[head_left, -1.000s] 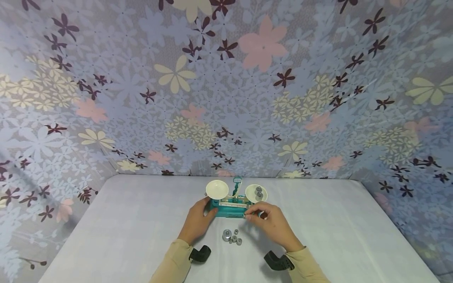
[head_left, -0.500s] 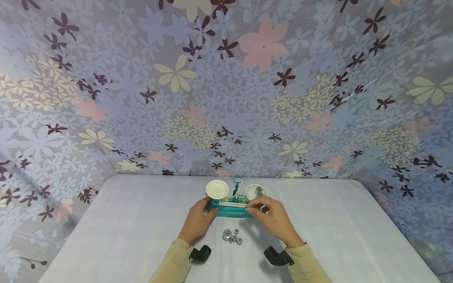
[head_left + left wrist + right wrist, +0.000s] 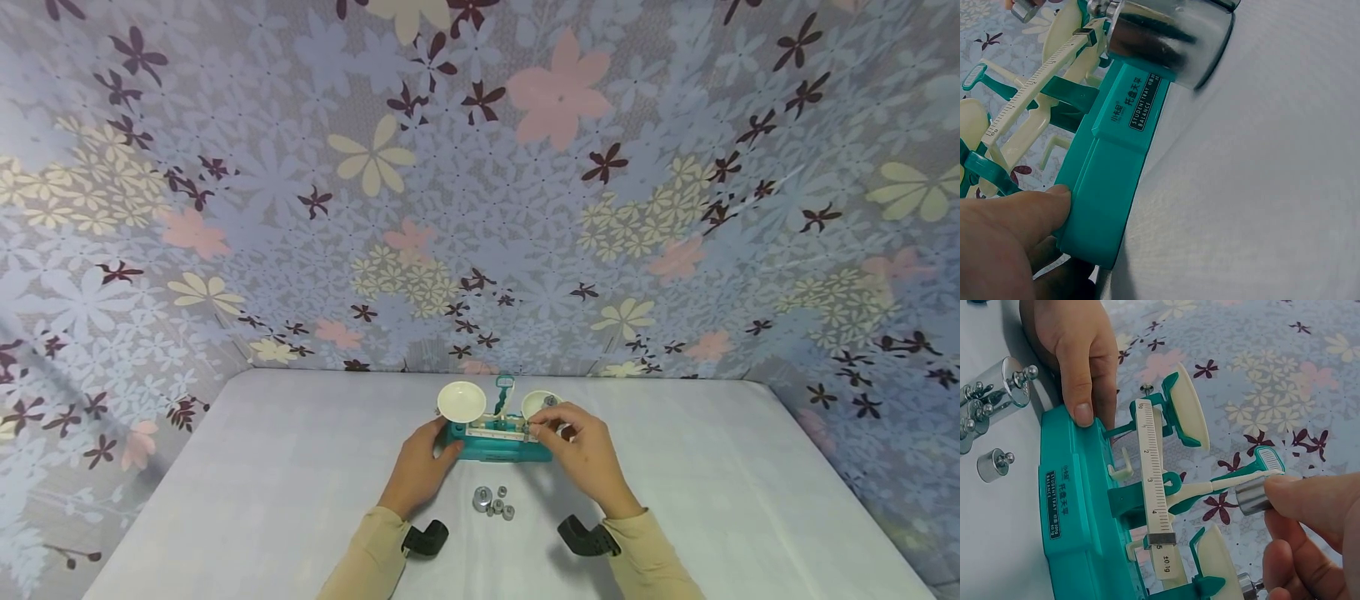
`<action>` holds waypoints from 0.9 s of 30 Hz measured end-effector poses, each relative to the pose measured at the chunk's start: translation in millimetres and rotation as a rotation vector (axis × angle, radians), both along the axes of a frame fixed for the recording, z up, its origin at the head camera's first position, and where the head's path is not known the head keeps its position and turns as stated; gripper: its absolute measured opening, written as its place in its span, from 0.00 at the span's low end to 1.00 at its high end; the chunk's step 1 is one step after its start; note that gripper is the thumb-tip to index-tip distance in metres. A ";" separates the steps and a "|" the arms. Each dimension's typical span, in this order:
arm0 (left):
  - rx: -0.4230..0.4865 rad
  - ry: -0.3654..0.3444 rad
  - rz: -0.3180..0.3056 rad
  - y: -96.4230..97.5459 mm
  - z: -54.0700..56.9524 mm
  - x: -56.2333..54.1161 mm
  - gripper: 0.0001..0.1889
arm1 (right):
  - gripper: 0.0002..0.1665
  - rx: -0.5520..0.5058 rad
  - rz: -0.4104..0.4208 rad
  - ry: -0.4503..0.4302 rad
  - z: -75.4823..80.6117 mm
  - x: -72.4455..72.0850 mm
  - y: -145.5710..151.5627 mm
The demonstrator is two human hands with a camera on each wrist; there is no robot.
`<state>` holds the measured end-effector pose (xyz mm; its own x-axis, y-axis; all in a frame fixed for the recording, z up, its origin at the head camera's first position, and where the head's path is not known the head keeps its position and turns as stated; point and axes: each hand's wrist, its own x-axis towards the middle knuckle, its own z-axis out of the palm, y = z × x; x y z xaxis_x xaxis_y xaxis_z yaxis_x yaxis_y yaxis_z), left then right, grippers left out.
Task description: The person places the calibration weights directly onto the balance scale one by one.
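Observation:
A green tray balance [image 3: 502, 451] with cream pans stands on the table. My left hand [image 3: 422, 468] grips the left end of its base, the thumb [image 3: 1044, 206] on one side. Between right thumb and fingers I pinch a metal balance weight [image 3: 1252, 497], raised beside the beam near the pointer. That right hand [image 3: 587, 452] is just in front of the right pan [image 3: 532, 403] and hides part of it. Another weight [image 3: 550, 402] sits in this pan. The left pan [image 3: 462, 402] bears nothing. A metal rider [image 3: 1161, 539] sits near the beam's high end.
Several loose metal weights lie on the table in front of the balance, among them a large one [image 3: 482, 499] and a small one [image 3: 502, 492]. A floral curtain [image 3: 480, 208] rises behind the table's back edge [image 3: 360, 372].
My right hand has risen from the front of the base toward the right pan with the weight, covering more of that pan. The left hand stays in place.

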<state>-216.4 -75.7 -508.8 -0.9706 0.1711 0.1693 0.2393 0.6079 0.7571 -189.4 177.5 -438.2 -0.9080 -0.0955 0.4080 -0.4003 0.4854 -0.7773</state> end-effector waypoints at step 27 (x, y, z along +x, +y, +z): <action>0.007 -0.034 0.009 1.8 -0.3 -1.4 0.30 | 0.04 -0.014 -0.110 0.106 -9.3 -17.5 5.8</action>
<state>-217.8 -73.9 -509.1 -0.9774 0.1612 0.1369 0.2074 0.6047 0.7690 -207.0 183.2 -447.5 -0.8643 0.0083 0.5029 -0.4258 0.5200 -0.7405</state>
